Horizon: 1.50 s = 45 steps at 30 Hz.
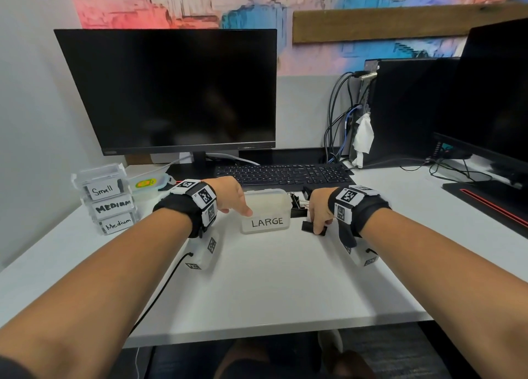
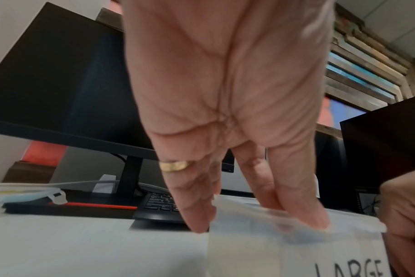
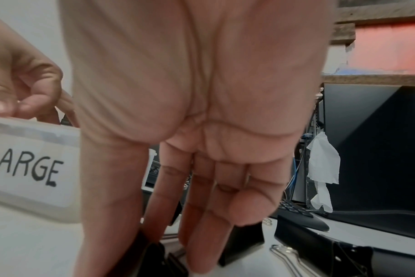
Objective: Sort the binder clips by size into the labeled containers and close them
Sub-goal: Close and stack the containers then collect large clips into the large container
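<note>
While left hand (image 1: 233,196) steadies LARGE container (image 1: 265,221) with straight fingers, right hand (image 1: 320,211), fingers extended onto binder clip (image 1: 310,227), should pinch its body squarely.

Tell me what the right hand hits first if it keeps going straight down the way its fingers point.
The right hand points down at black binder clips on the desk beside the LARGE container. It would likely meet a clip first; its fingertips may already touch one.

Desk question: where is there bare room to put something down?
The widest bare patch is the white desk in front of the LARGE container, between the forearms. It is crowded right of that container, among the binder clips, and behind, at the keyboard.
</note>
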Motion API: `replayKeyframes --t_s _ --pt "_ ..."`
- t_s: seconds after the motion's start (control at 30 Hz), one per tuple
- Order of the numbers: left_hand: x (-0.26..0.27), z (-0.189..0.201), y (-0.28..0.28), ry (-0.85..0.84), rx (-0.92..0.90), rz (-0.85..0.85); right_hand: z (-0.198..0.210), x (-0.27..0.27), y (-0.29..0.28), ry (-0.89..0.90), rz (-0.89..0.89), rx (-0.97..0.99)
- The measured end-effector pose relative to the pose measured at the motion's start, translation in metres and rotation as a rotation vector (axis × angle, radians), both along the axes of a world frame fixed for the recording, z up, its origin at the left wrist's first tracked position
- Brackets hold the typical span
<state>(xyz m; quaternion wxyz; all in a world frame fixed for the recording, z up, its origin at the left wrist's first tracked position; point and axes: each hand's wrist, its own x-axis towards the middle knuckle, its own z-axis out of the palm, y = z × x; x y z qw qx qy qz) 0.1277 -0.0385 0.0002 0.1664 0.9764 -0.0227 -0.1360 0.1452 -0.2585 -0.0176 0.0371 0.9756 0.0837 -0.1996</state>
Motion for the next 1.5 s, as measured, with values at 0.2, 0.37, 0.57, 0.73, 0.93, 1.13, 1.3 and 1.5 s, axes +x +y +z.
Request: replayKeyframes --t_s 0.2,0.37,0.57,0.73,0.93,1.13,1.3,1.5 --pt "0.000 0.001 -0.002 -0.001 0.035 -0.005 0.002 -0.007 -0.003 0.013 0.044 0.020" --pt "0.001 0.001 -0.002 -0.003 0.033 -0.010 0.000 -0.008 -0.005 0.008 0.053 0.001" --pt "0.001 0.001 0.001 0.035 -0.041 -0.025 0.025 -0.006 -0.009 -0.053 -0.016 0.140" --pt "0.000 0.002 0.004 0.060 -0.139 -0.028 0.050 0.000 -0.002 -0.098 -0.071 0.495" --pt "-0.004 0.000 0.003 0.060 -0.213 -0.023 0.051 -0.001 0.031 -0.082 -0.057 0.801" --pt "-0.012 0.000 0.001 0.046 -0.137 -0.027 0.037 -0.005 0.065 -0.104 0.074 0.498" --pt "-0.016 0.000 0.001 0.024 -0.022 -0.073 0.027 -0.011 0.079 -0.133 0.131 0.201" --pt "-0.015 0.001 0.001 0.016 0.010 -0.088 0.022 -0.011 0.081 -0.133 0.180 0.077"
